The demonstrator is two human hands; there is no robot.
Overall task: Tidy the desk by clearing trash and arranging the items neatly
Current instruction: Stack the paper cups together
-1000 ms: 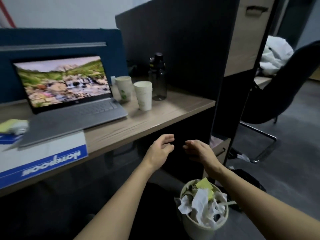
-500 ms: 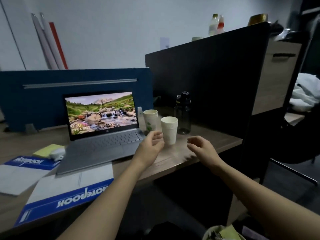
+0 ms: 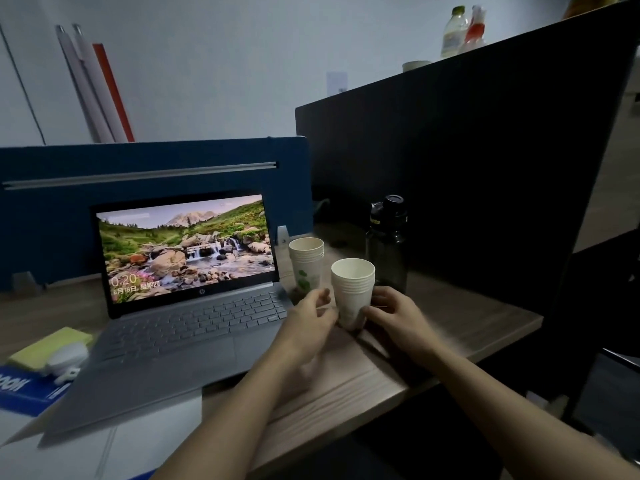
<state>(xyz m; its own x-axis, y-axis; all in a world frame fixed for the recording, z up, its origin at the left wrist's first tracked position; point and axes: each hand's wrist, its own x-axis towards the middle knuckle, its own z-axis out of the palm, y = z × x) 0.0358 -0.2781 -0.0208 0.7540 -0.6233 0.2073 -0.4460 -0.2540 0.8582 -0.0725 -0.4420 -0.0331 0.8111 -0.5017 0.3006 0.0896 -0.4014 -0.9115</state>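
Note:
Two stacks of white paper cups stand on the wooden desk [image 3: 450, 317] to the right of an open silver laptop [image 3: 194, 327]. My hands flank the nearer stack [image 3: 353, 285]. My right hand [image 3: 394, 317] has thumb and fingers wrapped on its lower right side. My left hand [image 3: 308, 317] hovers at its lower left with fingers curled and apart, a small gap from the cup. The farther stack [image 3: 306, 258], with a green print, stands just behind my left hand. A dark water bottle [image 3: 388, 244] stands behind the nearer stack.
A yellow sticky pad [image 3: 48, 344], a small white object [image 3: 65, 358] and a blue notebook [image 3: 20, 389] lie left of the laptop. White paper [image 3: 138, 445] sticks out under the laptop's front. A blue divider [image 3: 156, 161] and a tall dark partition [image 3: 467, 168] wall the desk.
My view rose from the full trash bin on the floor to the desk. Both hands moved up and forward to the nearer cup stack, and the right hand closed on it.

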